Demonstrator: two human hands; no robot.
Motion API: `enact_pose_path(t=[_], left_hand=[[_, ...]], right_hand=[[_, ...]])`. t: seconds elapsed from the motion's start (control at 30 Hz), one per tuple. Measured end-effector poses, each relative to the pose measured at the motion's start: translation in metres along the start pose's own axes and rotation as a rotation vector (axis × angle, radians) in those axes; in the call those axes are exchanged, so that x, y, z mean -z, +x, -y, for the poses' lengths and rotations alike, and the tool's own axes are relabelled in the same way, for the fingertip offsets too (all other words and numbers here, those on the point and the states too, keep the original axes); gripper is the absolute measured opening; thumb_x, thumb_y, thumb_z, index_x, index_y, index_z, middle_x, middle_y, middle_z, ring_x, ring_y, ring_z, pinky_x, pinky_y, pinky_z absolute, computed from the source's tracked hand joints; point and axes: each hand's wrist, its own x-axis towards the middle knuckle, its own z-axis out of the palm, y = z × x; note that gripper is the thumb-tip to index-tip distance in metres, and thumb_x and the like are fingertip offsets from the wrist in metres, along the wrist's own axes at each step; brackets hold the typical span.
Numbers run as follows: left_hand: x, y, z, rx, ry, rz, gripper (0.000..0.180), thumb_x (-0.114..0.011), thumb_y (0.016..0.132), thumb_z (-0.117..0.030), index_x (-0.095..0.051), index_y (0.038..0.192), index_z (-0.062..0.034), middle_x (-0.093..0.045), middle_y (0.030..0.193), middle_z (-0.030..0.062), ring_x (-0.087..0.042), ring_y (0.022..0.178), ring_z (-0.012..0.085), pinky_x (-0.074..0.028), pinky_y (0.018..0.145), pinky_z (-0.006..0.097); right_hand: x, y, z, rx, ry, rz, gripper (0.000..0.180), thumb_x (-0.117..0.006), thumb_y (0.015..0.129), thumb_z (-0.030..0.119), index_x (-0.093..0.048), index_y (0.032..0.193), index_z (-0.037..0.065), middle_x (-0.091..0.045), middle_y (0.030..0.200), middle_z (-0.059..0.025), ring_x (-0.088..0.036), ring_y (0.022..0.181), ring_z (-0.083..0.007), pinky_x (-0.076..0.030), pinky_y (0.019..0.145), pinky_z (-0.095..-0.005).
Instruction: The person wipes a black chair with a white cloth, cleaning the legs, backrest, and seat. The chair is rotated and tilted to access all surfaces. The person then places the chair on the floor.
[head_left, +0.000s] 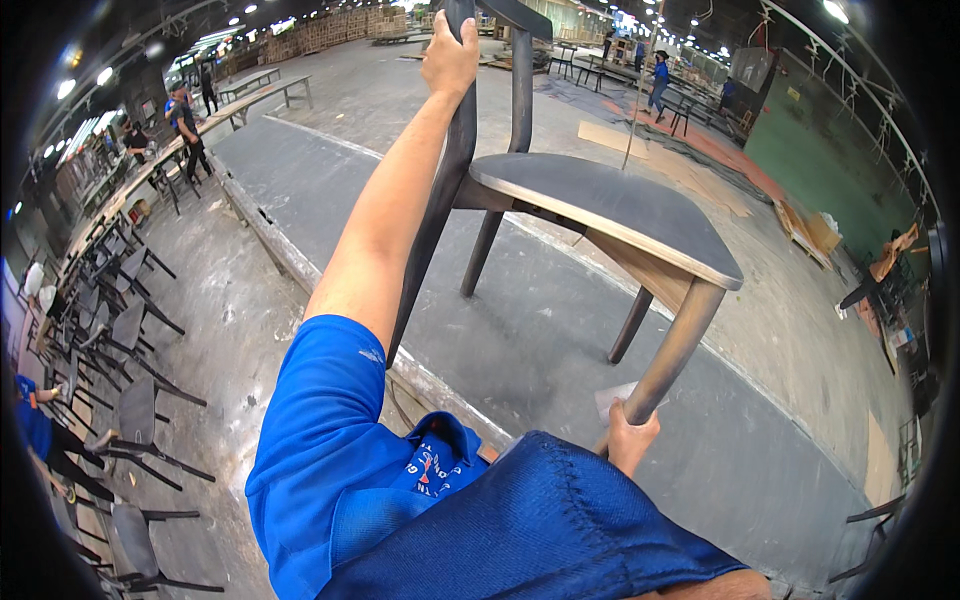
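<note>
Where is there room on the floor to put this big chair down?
The wide grey floor strip under the chair is bare, bordered by the raised ledge on the left and the paler floor on the right. Left of the ledge it is crowded: a row of dark chairs fills that side. The left hand and right hand grip the chair.

Flat brown cardboard sheets (812,232) lie stacked on the floor at right; no labels, signs or screens show.
</note>
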Motion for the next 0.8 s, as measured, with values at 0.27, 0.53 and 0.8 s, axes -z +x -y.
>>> enact_pose_path(t=[0.27,0.53,0.8], left_hand=[[-0.005,-0.055,0.023,0.148,0.079,0.137,0.064,-0.034,0.088,-0.059,-0.048,0.121,-0.0059,-0.063,0.095,0.0258,-0.060,0.093,0.0438,-0.045,0.081,0.051],[-0.002,-0.110,0.050,0.124,0.352,0.343,0.060,-0.029,0.091,-0.057,-0.051,0.111,-0.0058,-0.064,0.091,0.0249,-0.061,0.085,0.0434,-0.046,0.074,0.053],[0.018,-0.166,0.091,-0.138,0.387,0.285,0.050,-0.045,0.090,-0.046,-0.044,0.121,-0.0072,-0.061,0.099,0.0199,-0.061,0.087,0.0402,-0.048,0.070,0.051]], right_hand=[[0.000,0.022,0.007,0.042,-0.043,0.085,0.030,-0.071,0.069,0.014,-0.057,0.087,-0.005,-0.060,0.080,-0.0141,-0.059,0.073,-0.0236,-0.046,0.071,-0.0351],[-0.008,0.055,0.030,0.036,-0.049,0.114,0.028,-0.070,0.070,0.016,-0.059,0.084,-0.005,-0.061,0.075,-0.0126,-0.059,0.070,-0.0199,-0.046,0.067,-0.0333],[-0.019,0.082,0.043,0.038,-0.078,0.120,0.028,-0.067,0.072,0.019,-0.061,0.082,-0.006,-0.062,0.072,-0.0106,-0.057,0.066,-0.0163,-0.046,0.064,-0.0322]])
